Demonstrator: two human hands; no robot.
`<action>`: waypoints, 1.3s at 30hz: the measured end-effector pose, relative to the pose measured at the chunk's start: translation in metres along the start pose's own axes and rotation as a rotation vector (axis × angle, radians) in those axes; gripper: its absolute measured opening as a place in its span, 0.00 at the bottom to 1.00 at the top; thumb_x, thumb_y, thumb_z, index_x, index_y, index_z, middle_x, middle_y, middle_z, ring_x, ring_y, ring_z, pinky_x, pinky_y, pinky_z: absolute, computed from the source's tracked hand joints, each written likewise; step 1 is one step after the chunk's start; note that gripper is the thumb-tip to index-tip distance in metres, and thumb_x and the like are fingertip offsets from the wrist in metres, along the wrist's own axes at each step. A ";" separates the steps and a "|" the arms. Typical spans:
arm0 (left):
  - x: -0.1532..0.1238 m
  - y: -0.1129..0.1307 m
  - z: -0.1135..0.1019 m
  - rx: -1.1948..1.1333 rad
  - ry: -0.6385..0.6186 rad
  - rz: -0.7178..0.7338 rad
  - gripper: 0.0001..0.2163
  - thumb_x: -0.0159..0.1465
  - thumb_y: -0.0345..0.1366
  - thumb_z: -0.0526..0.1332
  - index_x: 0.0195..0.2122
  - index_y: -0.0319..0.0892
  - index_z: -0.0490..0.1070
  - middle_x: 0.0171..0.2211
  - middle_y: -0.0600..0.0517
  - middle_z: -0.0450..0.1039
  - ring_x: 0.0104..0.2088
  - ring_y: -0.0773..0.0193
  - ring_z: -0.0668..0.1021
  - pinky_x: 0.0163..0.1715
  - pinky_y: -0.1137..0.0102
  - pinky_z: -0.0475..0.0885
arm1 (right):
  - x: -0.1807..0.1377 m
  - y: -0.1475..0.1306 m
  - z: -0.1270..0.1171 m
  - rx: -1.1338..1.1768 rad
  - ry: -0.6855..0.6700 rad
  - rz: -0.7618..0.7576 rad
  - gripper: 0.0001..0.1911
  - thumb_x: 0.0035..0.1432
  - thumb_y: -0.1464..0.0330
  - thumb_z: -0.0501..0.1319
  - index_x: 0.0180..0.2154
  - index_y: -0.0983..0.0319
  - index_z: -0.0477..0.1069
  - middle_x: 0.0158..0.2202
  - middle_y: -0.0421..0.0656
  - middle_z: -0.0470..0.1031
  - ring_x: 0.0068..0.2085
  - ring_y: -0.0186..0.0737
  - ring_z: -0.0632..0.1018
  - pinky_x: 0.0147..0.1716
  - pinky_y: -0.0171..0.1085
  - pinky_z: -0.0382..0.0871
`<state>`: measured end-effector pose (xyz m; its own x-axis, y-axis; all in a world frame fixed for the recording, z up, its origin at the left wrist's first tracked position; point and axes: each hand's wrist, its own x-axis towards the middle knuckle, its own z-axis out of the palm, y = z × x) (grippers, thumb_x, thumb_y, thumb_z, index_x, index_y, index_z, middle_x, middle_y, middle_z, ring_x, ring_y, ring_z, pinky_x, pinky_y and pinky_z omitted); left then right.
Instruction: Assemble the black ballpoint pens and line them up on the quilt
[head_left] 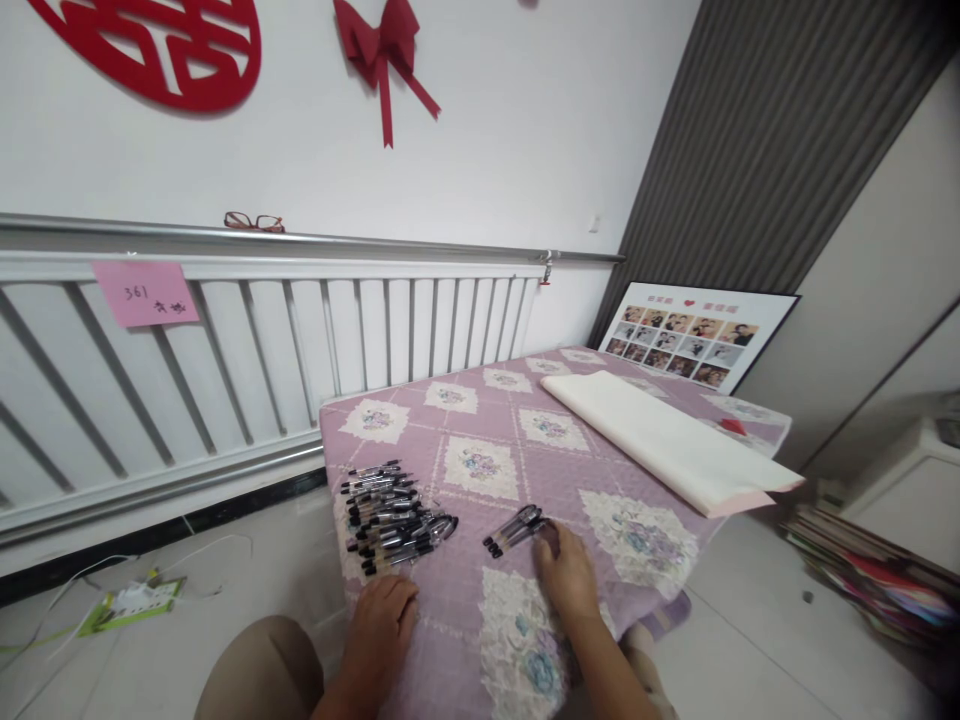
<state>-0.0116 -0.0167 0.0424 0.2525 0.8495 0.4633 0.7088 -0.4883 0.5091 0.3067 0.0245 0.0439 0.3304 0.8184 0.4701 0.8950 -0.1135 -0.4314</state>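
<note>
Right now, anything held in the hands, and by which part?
Left hand: nothing visible. Right hand: at the right ends of the small pen group; gripped or touching, can't tell.

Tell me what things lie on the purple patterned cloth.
A heap of pens, a few separate pens by the right hand, a folded pale sheet and a small red item. Anything under the sheet is hidden.

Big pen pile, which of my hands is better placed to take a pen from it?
Probably the left hand: it rests beside the big pen pile, while the right hand is at the smaller pen group.
</note>
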 end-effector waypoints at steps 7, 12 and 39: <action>-0.001 -0.002 0.002 -0.008 -0.007 0.008 0.07 0.62 0.31 0.54 0.37 0.45 0.71 0.36 0.51 0.74 0.39 0.60 0.74 0.45 0.61 0.68 | 0.001 -0.005 -0.002 -0.080 -0.133 0.102 0.22 0.56 0.66 0.50 0.53 0.62 0.63 0.52 0.50 0.69 0.54 0.51 0.68 0.48 0.47 0.61; -0.002 -0.004 0.003 -0.013 -0.003 0.016 0.07 0.63 0.33 0.53 0.38 0.45 0.71 0.37 0.49 0.74 0.40 0.59 0.74 0.45 0.60 0.68 | 0.001 -0.009 -0.005 -0.067 -0.171 0.117 0.22 0.57 0.66 0.49 0.54 0.59 0.62 0.53 0.49 0.69 0.54 0.51 0.68 0.47 0.48 0.61; 0.004 0.015 -0.010 0.186 0.057 -0.113 0.15 0.58 0.27 0.55 0.45 0.48 0.70 0.47 0.51 0.69 0.51 0.56 0.68 0.52 0.57 0.59 | -0.006 0.001 0.002 0.113 -0.032 0.035 0.21 0.55 0.61 0.50 0.46 0.66 0.68 0.45 0.52 0.73 0.46 0.49 0.72 0.48 0.45 0.63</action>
<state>-0.0066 -0.0229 0.0594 0.1304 0.8814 0.4541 0.8410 -0.3409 0.4202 0.3049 0.0201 0.0393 0.3498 0.8328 0.4290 0.8430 -0.0801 -0.5320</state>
